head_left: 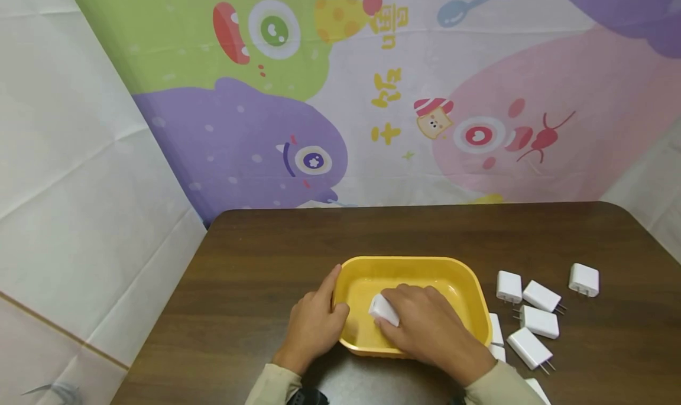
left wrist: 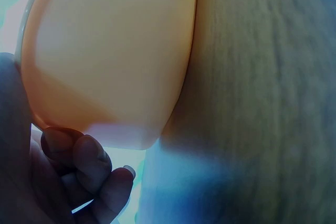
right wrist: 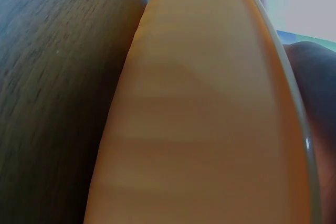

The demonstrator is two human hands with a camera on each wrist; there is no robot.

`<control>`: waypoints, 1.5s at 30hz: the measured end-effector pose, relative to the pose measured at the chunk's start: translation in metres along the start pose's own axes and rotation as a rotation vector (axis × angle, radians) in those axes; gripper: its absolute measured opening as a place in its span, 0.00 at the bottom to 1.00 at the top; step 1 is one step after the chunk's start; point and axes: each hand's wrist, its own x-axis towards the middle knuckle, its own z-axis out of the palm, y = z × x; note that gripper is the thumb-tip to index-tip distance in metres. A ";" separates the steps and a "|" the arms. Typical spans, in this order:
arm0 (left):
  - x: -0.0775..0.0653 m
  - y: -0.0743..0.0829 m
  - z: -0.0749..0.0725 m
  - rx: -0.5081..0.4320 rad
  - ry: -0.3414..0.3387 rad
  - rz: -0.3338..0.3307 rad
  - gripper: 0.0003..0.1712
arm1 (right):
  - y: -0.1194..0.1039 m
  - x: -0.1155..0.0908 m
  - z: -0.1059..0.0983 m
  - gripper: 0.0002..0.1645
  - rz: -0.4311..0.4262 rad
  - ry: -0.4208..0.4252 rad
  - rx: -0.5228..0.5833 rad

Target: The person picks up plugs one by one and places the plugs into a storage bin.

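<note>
A yellow plastic basin (head_left: pixel 404 265) sits on the brown table in the head view. At its left side my left hand (head_left: pixel 315 325) grips the rim, the thumb over the edge. In the left wrist view, curled fingers (left wrist: pixel 93 163) of that hand lie against the basin's outside. My right hand (head_left: pixel 428 328) reaches into the basin and holds a white charger plug (head_left: pixel 383 311) between thumb and fingers, low over the basin floor. The right wrist view shows mostly the outer wall of the basin (right wrist: pixel 194 108), with the right hand largely hidden behind the rim.
Several white charger plugs lie right of the basin, among them a tilted one (head_left: pixel 530 347) and one farther off (head_left: pixel 584 279). Some are partly hidden by the basin and right sleeve (head_left: pixel 502 387). A cartoon-printed cloth (head_left: pixel 362 156) hangs behind the table (head_left: pixel 239 275).
</note>
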 end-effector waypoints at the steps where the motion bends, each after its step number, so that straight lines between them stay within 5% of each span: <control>1: 0.000 0.000 0.000 -0.001 0.000 -0.001 0.38 | -0.001 0.001 0.000 0.14 -0.005 0.000 -0.002; 14: -0.001 0.000 0.001 0.003 0.017 0.018 0.38 | -0.002 0.002 0.004 0.22 -0.013 0.028 -0.024; 29: 0.000 0.001 0.001 0.003 0.006 -0.006 0.38 | 0.002 -0.003 -0.005 0.16 0.060 0.038 -0.004; 45: 0.000 0.000 0.002 -0.005 0.004 -0.012 0.37 | 0.020 -0.028 -0.024 0.14 0.099 0.142 -0.010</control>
